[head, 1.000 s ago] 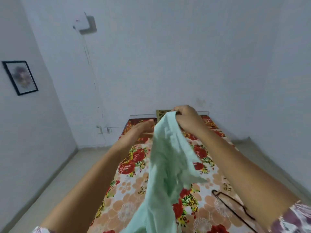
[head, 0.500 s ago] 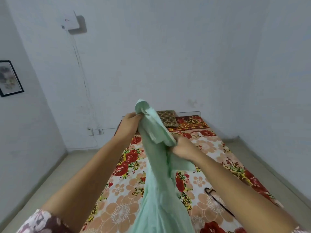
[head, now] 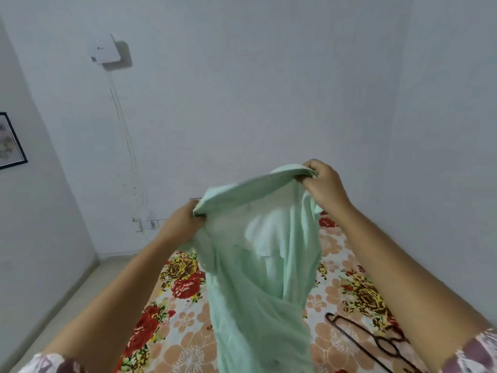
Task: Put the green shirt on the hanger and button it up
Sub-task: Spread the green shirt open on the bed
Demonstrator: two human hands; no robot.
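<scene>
Well, on the head view my left hand [head: 183, 224] pinches one end of the green shirt [head: 258, 265] at its top edge and my right hand [head: 325, 184] grips the other end, fingers curled into the cloth. The shirt hangs above the bed [head: 185, 332]. The black hanger [head: 357, 335] lies flat near the bed's right edge.

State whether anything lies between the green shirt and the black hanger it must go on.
Nothing visible does. The left hand and right hand hold the green shirt up by its collar; the black hanger lies apart on the floral bedsheet, lower right.
</scene>
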